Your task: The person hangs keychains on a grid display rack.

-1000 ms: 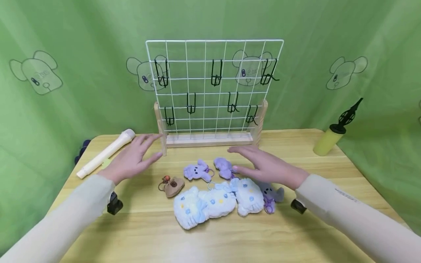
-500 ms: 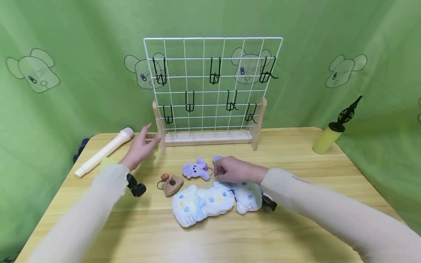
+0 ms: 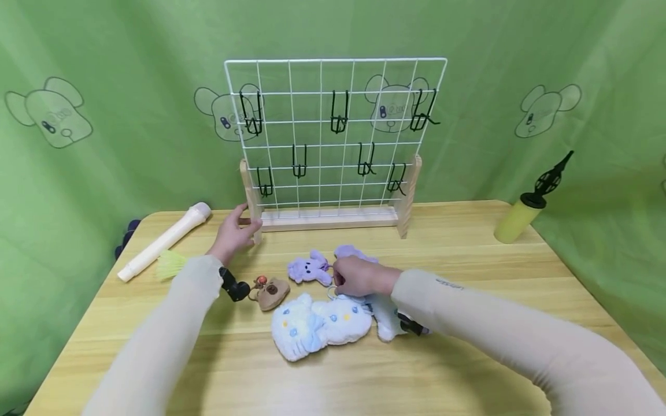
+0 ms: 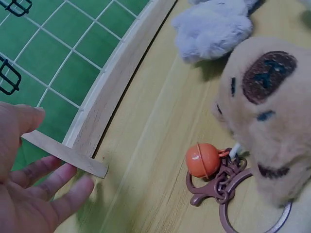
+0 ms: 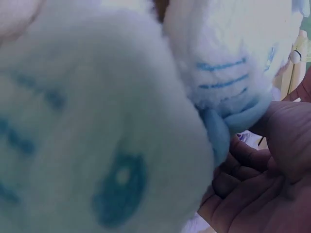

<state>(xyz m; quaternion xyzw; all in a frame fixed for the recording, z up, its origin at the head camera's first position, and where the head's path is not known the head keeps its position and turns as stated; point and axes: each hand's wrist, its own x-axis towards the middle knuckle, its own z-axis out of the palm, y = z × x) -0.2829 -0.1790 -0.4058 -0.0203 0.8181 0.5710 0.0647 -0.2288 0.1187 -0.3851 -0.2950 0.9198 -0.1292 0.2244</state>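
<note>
My left hand (image 3: 234, 234) is at the left wooden leg (image 4: 73, 158) of the white wire grid rack (image 3: 330, 219), thumb on one side and loosely bent fingers on the other. My right hand (image 3: 359, 276) reaches down among the plush keychains, fingers curled and thumb at the blue bow (image 5: 243, 116) of the middle white plush keychain (image 3: 346, 322), pinching it near its ring. Another white plush (image 3: 386, 319) lies partly under the right forearm, and a third (image 3: 291, 332) is to the left. A purple plush (image 3: 351, 251) shows behind the right hand.
Several black hooks, one of them a top centre hook (image 3: 339, 124), hang on the grid. A brown plush keychain (image 3: 273, 293) and a purple plush (image 3: 308, 269) lie between the hands. A white tube (image 3: 163, 242) lies at left; a yellow pump (image 3: 515, 222) stands at right.
My left hand has moved right to the rack's leg. The right hand has come down and left over the plush keychains, its fingers curling at the middle white one.
</note>
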